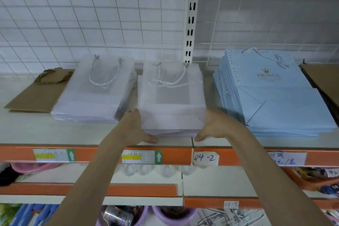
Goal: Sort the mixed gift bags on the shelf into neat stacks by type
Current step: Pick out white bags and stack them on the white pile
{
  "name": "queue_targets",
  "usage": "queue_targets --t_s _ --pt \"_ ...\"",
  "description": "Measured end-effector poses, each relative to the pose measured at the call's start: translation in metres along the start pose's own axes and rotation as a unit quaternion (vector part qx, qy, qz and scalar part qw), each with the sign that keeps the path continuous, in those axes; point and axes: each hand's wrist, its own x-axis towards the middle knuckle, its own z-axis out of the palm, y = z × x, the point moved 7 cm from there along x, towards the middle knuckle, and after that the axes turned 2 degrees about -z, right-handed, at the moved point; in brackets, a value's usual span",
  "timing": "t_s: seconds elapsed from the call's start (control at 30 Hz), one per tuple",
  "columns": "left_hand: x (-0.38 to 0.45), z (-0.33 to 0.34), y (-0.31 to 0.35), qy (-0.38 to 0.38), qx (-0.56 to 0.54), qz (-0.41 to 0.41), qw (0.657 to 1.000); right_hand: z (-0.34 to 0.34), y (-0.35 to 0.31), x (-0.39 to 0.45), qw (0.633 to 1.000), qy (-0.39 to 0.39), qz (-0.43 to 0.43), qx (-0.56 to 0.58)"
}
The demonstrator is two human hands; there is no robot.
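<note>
Gripping the middle stack of frosted white bags at its front corners, the left hand and right hand hold it near the shelf edge, between another frosted stack and the blue bags, with narrow gaps on either side.

Retail shop — orange-edged shelf, price labels, stacked gift bags

Frosted white bags, pale-blue stack
</note>
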Motion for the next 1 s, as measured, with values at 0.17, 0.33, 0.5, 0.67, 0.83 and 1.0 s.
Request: queue_targets --t_s 0.17,0.33,0.5,0.67,0.83,1.0 --pt "0.002 -0.008 -0.003 0.019 -0.011 0.024 0.999 -0.003 -0.002 -0.004 1.0 0.02 -0.009 -0.005" --pt "-0.004 -0.013 -0.005 0.051 0.0 0.029 0.998 -0.008 0.002 -0.014 0.997 0.07 -0.006 -0.013" --pt "-0.006 -0.014 -0.003 0.052 0.059 0.044 0.996 -0.013 0.007 -0.016 0.997 0.075 -0.004 0.002" --pt "-0.006 -0.015 -0.004 0.03 0.054 0.025 0.998 -0.015 0.007 -0.015 0.998 0.061 0.009 0.0" --pt "-0.007 -0.014 0.0 0.002 0.092 0.025 0.995 -0.007 -0.001 -0.014 0.999 0.019 0.008 -0.044" --pt "-0.013 -0.013 0.006 0.012 0.186 0.066 0.98 -0.011 0.002 -0.012 0.999 0.035 -0.012 -0.03"
